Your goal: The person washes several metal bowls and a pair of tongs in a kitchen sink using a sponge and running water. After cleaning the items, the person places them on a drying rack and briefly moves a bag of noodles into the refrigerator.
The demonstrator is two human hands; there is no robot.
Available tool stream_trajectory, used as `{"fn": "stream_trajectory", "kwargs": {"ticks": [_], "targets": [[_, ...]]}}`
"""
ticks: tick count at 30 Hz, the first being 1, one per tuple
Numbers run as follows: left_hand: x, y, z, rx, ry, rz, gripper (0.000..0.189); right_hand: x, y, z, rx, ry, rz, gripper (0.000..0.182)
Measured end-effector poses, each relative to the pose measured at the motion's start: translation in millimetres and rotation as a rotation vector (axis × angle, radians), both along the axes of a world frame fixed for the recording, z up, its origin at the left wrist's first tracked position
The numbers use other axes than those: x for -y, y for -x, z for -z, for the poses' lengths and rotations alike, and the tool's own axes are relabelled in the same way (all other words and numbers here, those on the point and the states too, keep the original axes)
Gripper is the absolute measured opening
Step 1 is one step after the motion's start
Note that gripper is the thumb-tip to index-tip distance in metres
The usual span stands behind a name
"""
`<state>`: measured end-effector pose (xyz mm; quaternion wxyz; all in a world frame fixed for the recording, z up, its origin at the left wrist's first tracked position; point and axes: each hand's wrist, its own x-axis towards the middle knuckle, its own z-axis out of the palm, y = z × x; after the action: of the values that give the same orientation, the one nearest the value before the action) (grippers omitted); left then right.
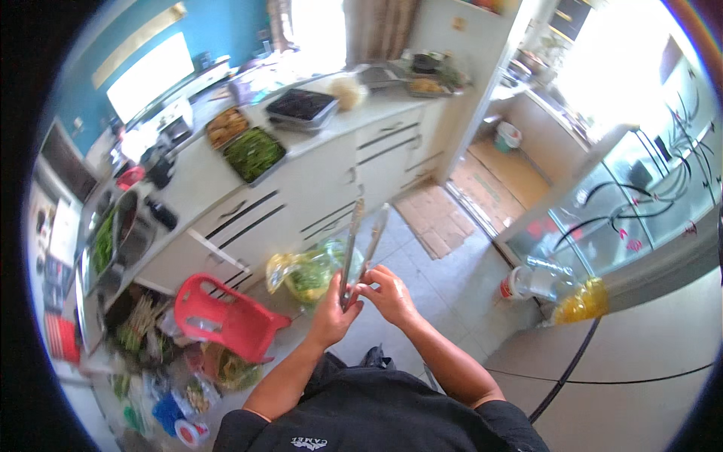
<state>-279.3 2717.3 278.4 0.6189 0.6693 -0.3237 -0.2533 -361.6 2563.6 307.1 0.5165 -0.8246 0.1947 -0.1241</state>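
Observation:
Metal tongs with two long arms point up and away from me over the tiled floor, their tips apart. My left hand is closed around the near end of the tongs. The fingers of my right hand are bent against the lower part of the right arm, close to my left hand; whether they grip it or only touch it is hard to tell. Behind the tongs, a clear plastic bag of green vegetables rests on the floor.
A counter bears a tray of greens, a tray of brown food and a dark-filled container. A red plastic chair stands at left near bags. Flattened cardboard lies by the doorway; plastic bottles are at right.

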Motion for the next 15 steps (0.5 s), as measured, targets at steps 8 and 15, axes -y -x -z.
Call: {"fn": "stream_trajectory", "kwargs": {"ticks": [8,15], "targets": [[214.6,-71.5,45.8,-0.125,-0.125,0.085,0.063,262.7,-12.2,61.6,-0.164,-0.085,0.18,0.039],[443.0,-151.9,46.5,-0.318,-0.183,0.234,0.054,470.3,172.9,202.7,-0.588,0.18,0.636,0.035]]}}
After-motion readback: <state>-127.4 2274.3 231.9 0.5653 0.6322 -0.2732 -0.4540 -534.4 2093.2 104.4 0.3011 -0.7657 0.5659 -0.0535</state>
